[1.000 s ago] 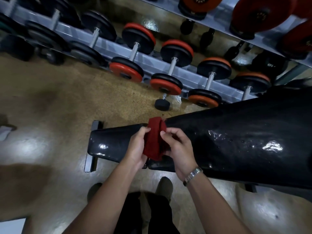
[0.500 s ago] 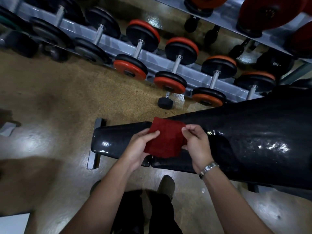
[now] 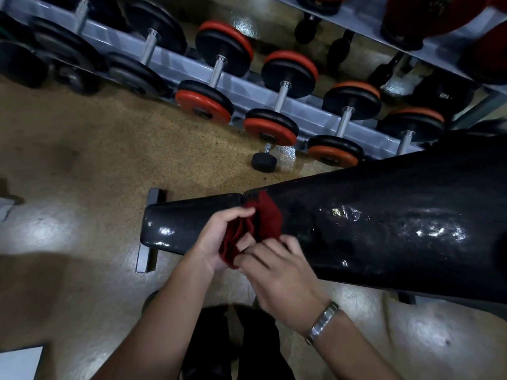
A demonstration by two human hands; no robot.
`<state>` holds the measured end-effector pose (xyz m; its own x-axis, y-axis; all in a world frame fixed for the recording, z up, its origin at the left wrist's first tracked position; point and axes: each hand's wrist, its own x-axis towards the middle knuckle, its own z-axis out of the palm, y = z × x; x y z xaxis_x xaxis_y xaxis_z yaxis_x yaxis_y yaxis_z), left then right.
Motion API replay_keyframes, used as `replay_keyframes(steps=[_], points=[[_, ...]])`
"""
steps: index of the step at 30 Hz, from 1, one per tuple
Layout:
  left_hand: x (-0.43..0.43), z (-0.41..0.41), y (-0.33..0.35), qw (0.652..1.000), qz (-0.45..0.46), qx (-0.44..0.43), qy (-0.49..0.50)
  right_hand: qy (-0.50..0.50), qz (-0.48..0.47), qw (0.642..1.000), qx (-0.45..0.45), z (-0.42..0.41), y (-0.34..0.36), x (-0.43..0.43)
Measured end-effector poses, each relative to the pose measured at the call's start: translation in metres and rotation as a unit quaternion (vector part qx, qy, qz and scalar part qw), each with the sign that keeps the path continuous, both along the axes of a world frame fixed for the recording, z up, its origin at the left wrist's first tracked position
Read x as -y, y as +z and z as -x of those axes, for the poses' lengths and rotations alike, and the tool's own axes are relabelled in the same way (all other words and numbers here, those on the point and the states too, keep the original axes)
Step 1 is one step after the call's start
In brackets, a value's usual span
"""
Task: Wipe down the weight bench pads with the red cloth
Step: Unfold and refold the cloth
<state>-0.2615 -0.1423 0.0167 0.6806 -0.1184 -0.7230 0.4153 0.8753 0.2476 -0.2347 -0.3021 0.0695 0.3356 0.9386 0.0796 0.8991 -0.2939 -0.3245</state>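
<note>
A: Where is the cloth (image 3: pixel 264 219)?

B: Centre of the frame, bunched in folds over the seam where the seat pad (image 3: pixel 183 229) meets the back pad (image 3: pixel 384 229). Its long axis runs from lower left to upper right, and the upper end lies over the narrow tip of the back pad. I cannot tell whether it presses on the pad there.

A: And the hands?

B: Close together, both on the cloth. The left hand (image 3: pixel 216 242) has its fingers curled round the left folds. The right hand (image 3: pixel 277 281), with a watch (image 3: pixel 322 323) on the wrist, pinches the lower edge with its fingertips, just beside the left palm.

A: How do the pads lie?

B: End to end across the frame, long axis from centre left to the right edge, rising a little to the right. The seat pad is the short one on the left, and the back pad widens toward the right edge. Both are glossy black. A foot bar (image 3: pixel 149 231) crosses under the left end.

A: Around them?

B: A speckled floor (image 3: pixel 82 149), and a rack (image 3: pixel 175 64) of dumbbells (image 3: pixel 277 97) running across the top of the frame, with one small dumbbell (image 3: pixel 264 161) on the floor below it
</note>
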Motion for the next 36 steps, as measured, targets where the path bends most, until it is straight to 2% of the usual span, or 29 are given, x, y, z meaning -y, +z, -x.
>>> replay_keyframes(steps=[4,7,9,11,13,15,17,19,24,27,29,31,34,36], points=[[-0.001,-0.001,0.0,0.998,0.01,0.02,0.054,-0.022,-0.021,0.999,-0.012,0.013,-0.009,0.002],[-0.001,-0.004,-0.004,0.996,0.044,0.01,0.08,-0.075,-0.075,0.992,-0.064,0.011,-0.008,0.006],[0.0,-0.005,-0.007,0.993,0.063,0.006,0.102,-0.147,-0.129,0.974,-0.113,0.01,-0.004,0.006],[0.004,-0.004,-0.006,0.992,0.061,0.006,0.108,-0.259,-0.157,0.94,-0.155,0.005,0.001,0.003],[0.008,-0.005,-0.006,0.992,0.055,0.0,0.111,-0.351,-0.095,0.909,-0.205,-0.003,0.004,-0.004],[0.011,-0.006,-0.008,0.992,0.048,-0.022,0.115,-0.383,-0.011,0.889,-0.25,-0.012,0.001,-0.01],[0.014,-0.007,-0.009,0.993,0.04,-0.031,0.109,-0.407,-0.002,0.864,-0.297,-0.02,-0.003,-0.013],[0.016,-0.004,-0.011,0.992,0.043,-0.032,0.112,-0.442,-0.051,0.818,-0.365,-0.026,-0.004,-0.016],[0.017,0.003,-0.014,0.995,0.027,-0.014,0.094,-0.525,-0.19,0.669,-0.491,-0.042,0.002,-0.013],[0.015,0.011,-0.015,0.998,0.024,-0.036,0.05,-0.525,-0.22,0.582,-0.58,-0.058,0.019,-0.01],[0.013,0.014,-0.014,0.999,-0.003,-0.048,-0.001,-0.512,-0.206,0.552,-0.625,-0.068,0.03,-0.007],[0.009,0.013,-0.015,0.997,-0.062,-0.044,-0.026,-0.488,-0.166,0.58,-0.631,-0.078,0.037,-0.003],[-0.007,0.008,-0.008,0.988,-0.154,-0.017,-0.019,-0.48,-0.01,0.702,-0.526,-0.092,0.034,0.006],[-0.021,0.006,-0.003,0.979,-0.203,-0.012,-0.003,-0.48,0.106,0.759,-0.427,-0.102,0.024,0.015]])
